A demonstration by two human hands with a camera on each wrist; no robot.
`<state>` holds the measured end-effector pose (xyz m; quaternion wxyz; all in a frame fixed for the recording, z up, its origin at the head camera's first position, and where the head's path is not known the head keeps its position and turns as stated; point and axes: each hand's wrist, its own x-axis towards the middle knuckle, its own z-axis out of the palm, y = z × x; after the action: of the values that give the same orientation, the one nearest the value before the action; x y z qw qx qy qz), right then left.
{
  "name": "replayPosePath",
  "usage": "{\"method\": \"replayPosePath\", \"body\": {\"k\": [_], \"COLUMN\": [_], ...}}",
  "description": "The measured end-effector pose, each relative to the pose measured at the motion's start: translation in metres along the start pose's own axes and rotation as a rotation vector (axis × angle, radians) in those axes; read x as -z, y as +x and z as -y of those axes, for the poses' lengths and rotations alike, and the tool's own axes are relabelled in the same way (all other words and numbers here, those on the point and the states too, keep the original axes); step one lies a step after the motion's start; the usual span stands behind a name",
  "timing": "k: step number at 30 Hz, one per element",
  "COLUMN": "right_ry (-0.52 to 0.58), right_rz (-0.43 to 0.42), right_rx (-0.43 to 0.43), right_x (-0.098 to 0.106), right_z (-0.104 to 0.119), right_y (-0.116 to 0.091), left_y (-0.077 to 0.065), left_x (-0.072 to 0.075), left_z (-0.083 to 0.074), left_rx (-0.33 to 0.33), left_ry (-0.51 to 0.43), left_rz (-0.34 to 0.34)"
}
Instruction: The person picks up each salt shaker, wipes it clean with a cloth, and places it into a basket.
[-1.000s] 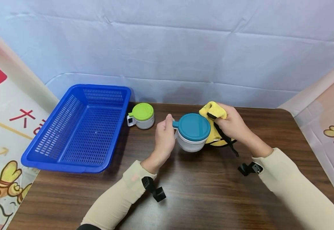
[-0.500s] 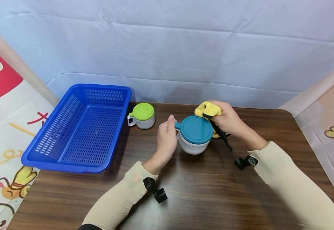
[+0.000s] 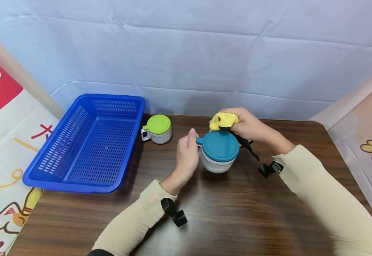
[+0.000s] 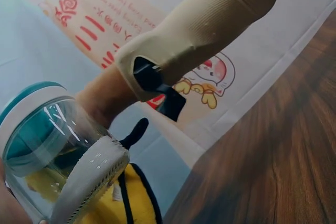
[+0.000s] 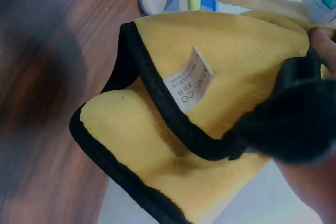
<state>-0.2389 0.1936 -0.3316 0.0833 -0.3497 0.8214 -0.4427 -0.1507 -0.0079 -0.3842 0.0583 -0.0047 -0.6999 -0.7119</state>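
Observation:
My left hand (image 3: 187, 154) grips the handle of a clear jar (image 3: 216, 166) with a round teal lid (image 3: 220, 145), thumb pointing up. The jar is held close over the table, and in the left wrist view its see-through wall (image 4: 63, 119) and pale base (image 4: 94, 177) show. In my right hand (image 3: 248, 124) a yellow cloth (image 3: 222, 120) with black edging is bunched against the lid's far rim. The right wrist view shows the cloth's loose part (image 5: 226, 72) hanging in folds, with a white label (image 5: 191, 82). The left fingers behind the handle are mostly hidden.
A smaller jar with a lime green lid (image 3: 159, 124) and a white handle stands left of my hands near the table's back edge. Farther left is a blue perforated plastic basket (image 3: 86, 187). A pale cloth backdrop (image 3: 186, 64) rises behind the wooden table (image 3: 237, 213).
My right hand has moved the cloth leftward along the far side of the teal lid. The jar and left hand have shifted slightly right and nearer.

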Motion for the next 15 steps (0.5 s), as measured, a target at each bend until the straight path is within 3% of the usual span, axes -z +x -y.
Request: {"method": "replayPosePath", "body": {"k": [7,15], "right_ry": [-0.012,-0.072], "right_rz": [0.174,0.269], "right_rx": [0.062,0.092], "right_x": [0.005,0.007], "right_z": [0.014,0.029], "right_y": [0.015,0.024], "left_y": [0.0,-0.001], "left_x": [-0.002,-0.003], "left_z": [0.001,0.0], "left_rx": [-0.007,-0.002], "left_ry": [-0.019,-0.012], "left_rz": [-0.007,-0.014]}}
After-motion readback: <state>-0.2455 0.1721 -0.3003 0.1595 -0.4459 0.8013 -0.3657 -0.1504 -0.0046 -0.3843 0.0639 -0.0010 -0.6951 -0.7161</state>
